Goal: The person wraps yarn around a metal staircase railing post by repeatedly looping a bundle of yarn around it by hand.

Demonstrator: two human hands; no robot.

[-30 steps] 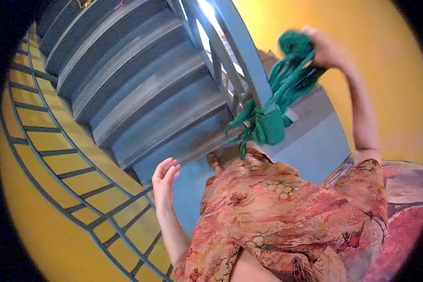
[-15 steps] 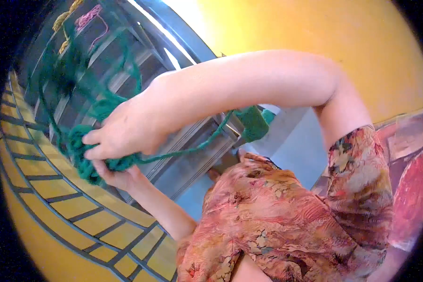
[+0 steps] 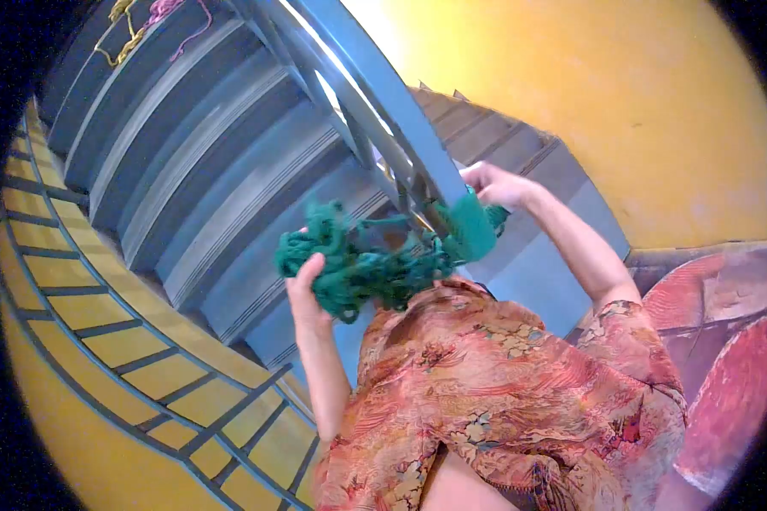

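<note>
My left hand (image 3: 309,294) holds a loose bundle of green yarn (image 3: 349,260) in front of the stair treads. From the bundle, strands run right to a green knitted piece (image 3: 471,226) wrapped around the end of the blue handrail (image 3: 400,111). On the far side of that rail, my right hand (image 3: 498,186) is beside the knitted piece, its fingers bent. More green yarn shows just below my right hand; whether its fingers grip anything is unclear.
Blue-grey stairs (image 3: 222,166) curve up to the left. Yellow yarn (image 3: 129,47) and pink yarn (image 3: 164,10) lie on upper steps. A dark metal railing (image 3: 149,366) borders the left side, and a yellow wall (image 3: 639,111) stands at right.
My hands have separated. My right hand has moved right, from the bundle to behind the rail end. My left hand has moved right with the green bundle, now gathered near the rail.
</note>
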